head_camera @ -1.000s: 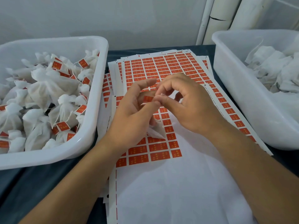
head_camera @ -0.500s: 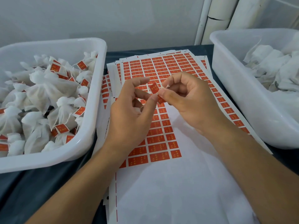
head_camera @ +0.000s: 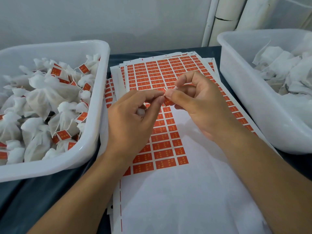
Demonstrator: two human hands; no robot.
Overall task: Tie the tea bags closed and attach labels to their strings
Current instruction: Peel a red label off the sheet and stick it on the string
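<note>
My left hand (head_camera: 133, 119) and my right hand (head_camera: 200, 105) meet fingertip to fingertip above a stack of sticker sheets (head_camera: 162, 76) printed with red labels. Between their thumbs and forefingers they pinch one small red label (head_camera: 168, 102). A white tea bag (head_camera: 141, 111) is tucked under the curled fingers of my left hand, mostly hidden. The string cannot be made out. The lower half of the top sheet is bare white backing (head_camera: 185, 191).
A white tub (head_camera: 94, 135) on the left holds several tied tea bags with red labels (head_camera: 62, 134). A second white tub (head_camera: 239, 92) on the right holds several plain white tea bags (head_camera: 276, 63). Dark cloth (head_camera: 25, 196) covers the table. White pipes (head_camera: 224, 19) stand behind.
Both hands lowered slightly and drew closer. The label, held up in my right fingers half a second ago, is now pinched between the fingertips of both hands.
</note>
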